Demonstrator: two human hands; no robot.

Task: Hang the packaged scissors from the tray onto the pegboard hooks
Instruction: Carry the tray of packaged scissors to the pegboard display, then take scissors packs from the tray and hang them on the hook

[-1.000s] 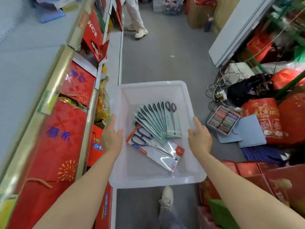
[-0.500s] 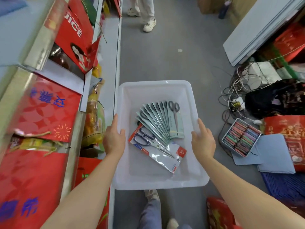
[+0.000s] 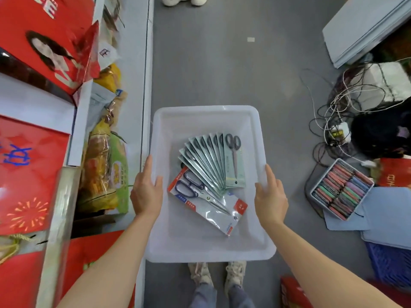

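I hold a white plastic tray (image 3: 206, 114) level above the grey floor. My left hand (image 3: 146, 192) grips its left rim and my right hand (image 3: 270, 196) grips its right rim. Inside lies a fan of several pale green packs of scissors (image 3: 213, 161), the rightmost pack showing grey-handled scissors. Under the fan's near end lies a larger clear pack with red corners (image 3: 211, 203) holding dark-handled scissors. No pegboard or hooks are in view.
Shelving with red gift boxes (image 3: 33, 174) and snack bags (image 3: 104, 170) runs along the left. On the floor at the right are tangled cables (image 3: 333, 121), a box of coloured items (image 3: 342, 190) and grey boards (image 3: 367, 27). Another person's shoes (image 3: 184, 0) show at the top.
The view has tilted down and the shelves have slid past on the left. My feet now show under the tray. Both hands keep their hold on the tray's rims.
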